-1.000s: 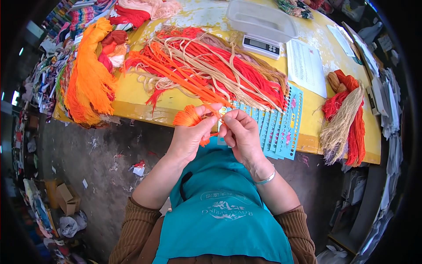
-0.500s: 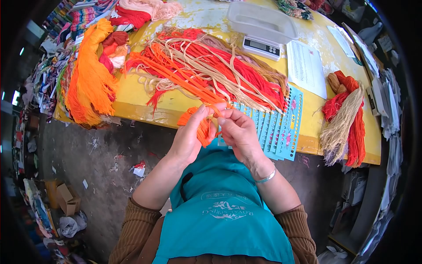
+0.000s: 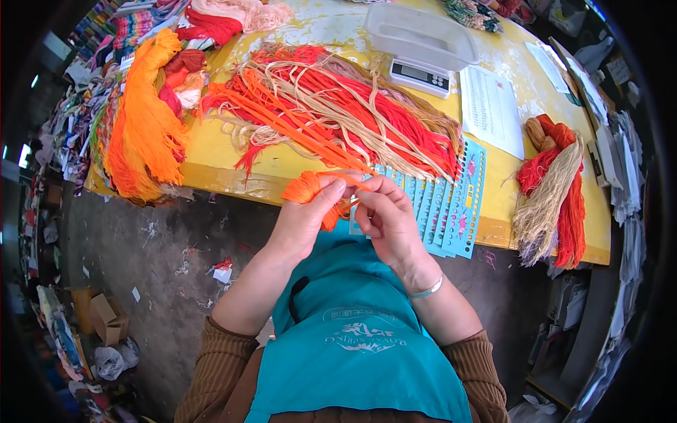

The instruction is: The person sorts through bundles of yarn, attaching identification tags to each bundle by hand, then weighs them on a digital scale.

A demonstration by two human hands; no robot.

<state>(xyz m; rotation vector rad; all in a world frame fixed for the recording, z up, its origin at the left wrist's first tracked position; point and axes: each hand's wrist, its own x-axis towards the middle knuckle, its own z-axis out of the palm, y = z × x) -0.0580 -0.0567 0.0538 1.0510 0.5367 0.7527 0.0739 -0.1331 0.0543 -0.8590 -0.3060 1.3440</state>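
Observation:
My left hand (image 3: 310, 218) is closed around an orange thread bundle (image 3: 303, 189), whose looped end bulges out over the thumb. Beside it, my right hand (image 3: 388, 215) pinches orange strands drawn from that bundle, thumb against fingertips. Both hands are held just off the table's front edge, almost touching each other. Right behind them lie blue-green punched cards (image 3: 462, 204), overlapping, with threads at their holes. Long red, orange and beige threads (image 3: 352, 106) spread across the table from these cards. Some finger detail is hidden by the bundle.
On the yellow table (image 3: 233, 162) stands a digital scale (image 3: 421, 76) carrying a clear plastic tub (image 3: 423, 35). A printed sheet (image 3: 490, 106) lies beside it. Orange skeins (image 3: 144, 127) hang over the left edge, red and beige skeins (image 3: 553, 190) over the right. A cardboard box (image 3: 109, 321) sits on the floor.
The orange bundle has turned in my left hand, its looped end now showing above the thumb. My right hand has shifted slightly, its fingers curled more around the strands.

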